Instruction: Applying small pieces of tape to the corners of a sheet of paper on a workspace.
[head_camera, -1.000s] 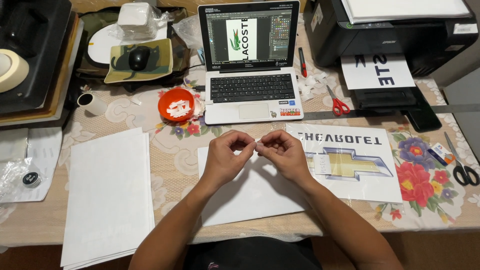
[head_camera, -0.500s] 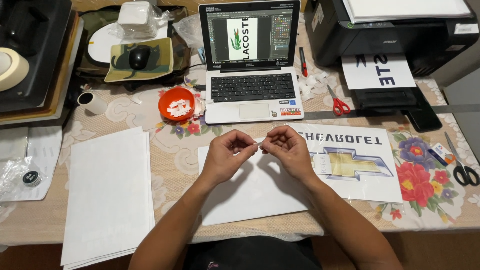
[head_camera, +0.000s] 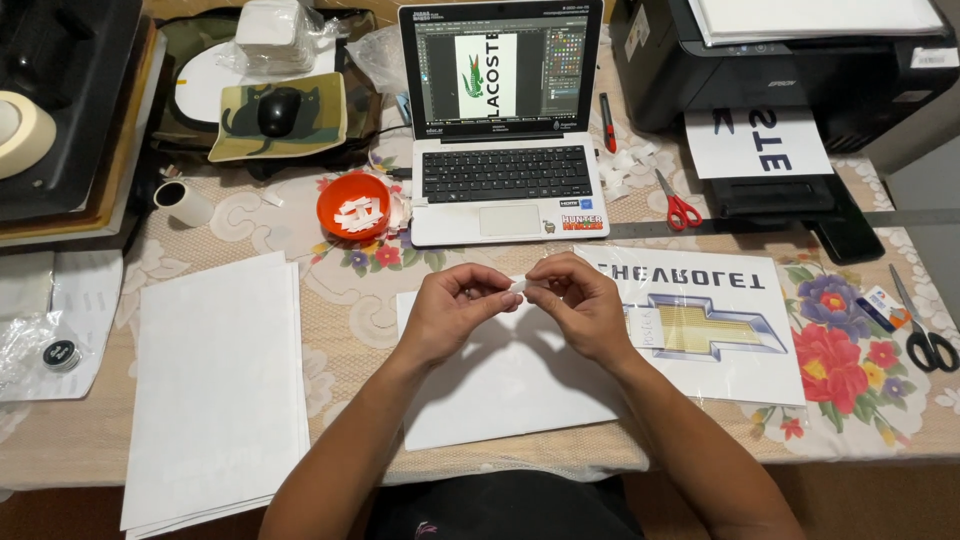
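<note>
A stack of white sheets is lying nearest, at the left. Just beyond, a small white strip is being pinched between the fingertips of the left hand and the right hand, above a white sheet beside a printed logo sheet. Farther back, white paper scraps are being held in an orange bowl, next to an open laptop.

Small white strip, perhaps tape, pinched level between both hands' fingertips above white sheet
</note>
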